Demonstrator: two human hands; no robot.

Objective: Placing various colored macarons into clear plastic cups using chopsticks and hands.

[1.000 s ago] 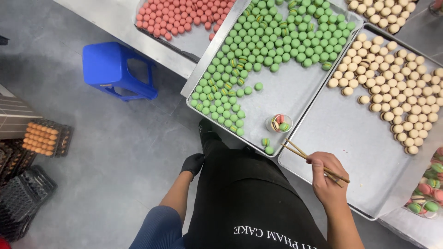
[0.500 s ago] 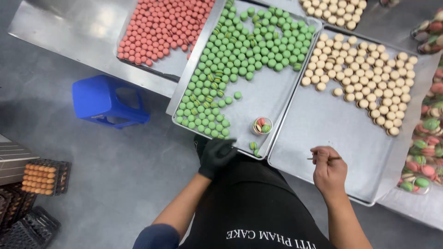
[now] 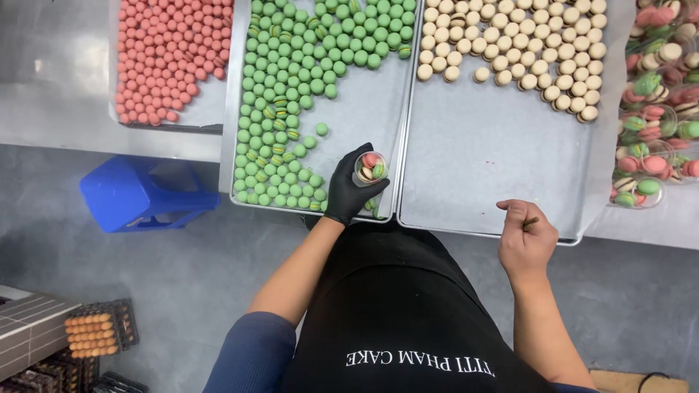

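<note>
Both hands busy: my black-gloved left hand [image 3: 352, 188] grasps small clear plastic cup [image 3: 370, 169] of macarons by wall; light, fragile. Bare right hand [image 3: 526, 234] pinches thin chopsticks [image 3: 531, 223].

Black glove on left hand [image 3: 351, 188], bare right hand [image 3: 526, 240], blue sleeve, black apron

table [image 3: 65, 120]: grey metal | middle tray [image 3: 364, 116]: green sweets | left of it: pink tray [image 3: 211, 113] | right of it: cream tray [image 3: 495, 167]
</note>
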